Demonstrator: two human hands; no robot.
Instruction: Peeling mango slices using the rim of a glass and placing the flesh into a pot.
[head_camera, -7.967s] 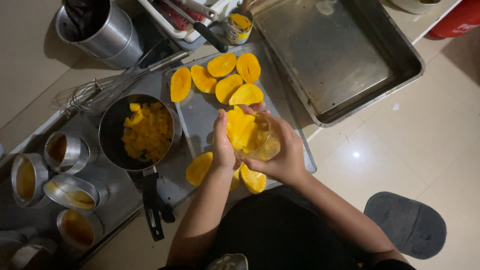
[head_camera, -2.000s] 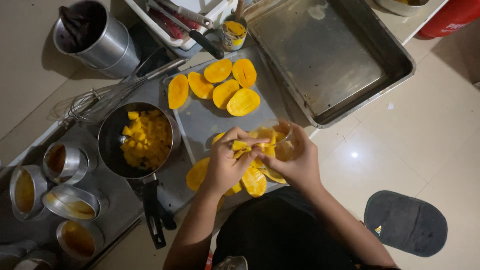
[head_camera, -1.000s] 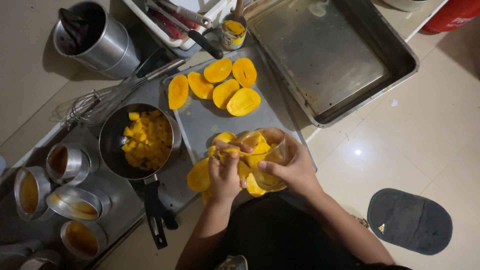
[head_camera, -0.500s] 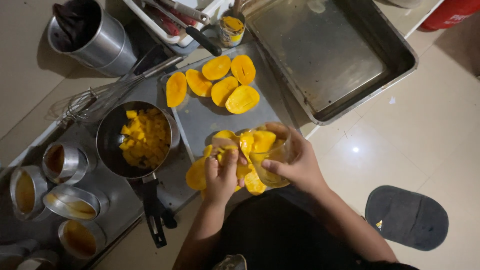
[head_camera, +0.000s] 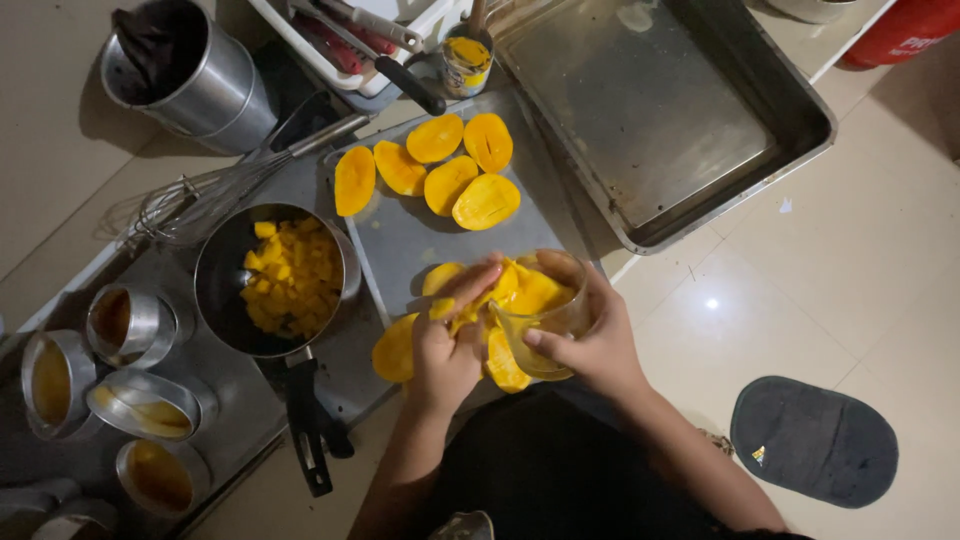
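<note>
Five mango halves (head_camera: 440, 165) lie on grey tray (head_camera: 400, 240). Right hand (head_camera: 590, 335) wraps around clear glass (head_camera: 545, 310), gripping it over tray's near edge. Left hand (head_camera: 450, 345) pinches a mango piece (head_camera: 530, 290) at glass rim. Pan (head_camera: 270, 285) of mango cubes sits left, touching tray.

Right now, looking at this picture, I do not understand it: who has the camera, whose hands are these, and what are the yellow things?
The camera sits on a person's head and looks down, so both hands are that person's own. The right hand holds a clear glass cup with yellow mango flesh in it. The left hand presses a yellow mango piece at the cup's rim. Five peeled yellow mango halves lie on a flat grey metal tray. Beside it, a dark round pan holds yellow mango cubes. A wire whisk and small round metal moulds lie to the left.
</note>
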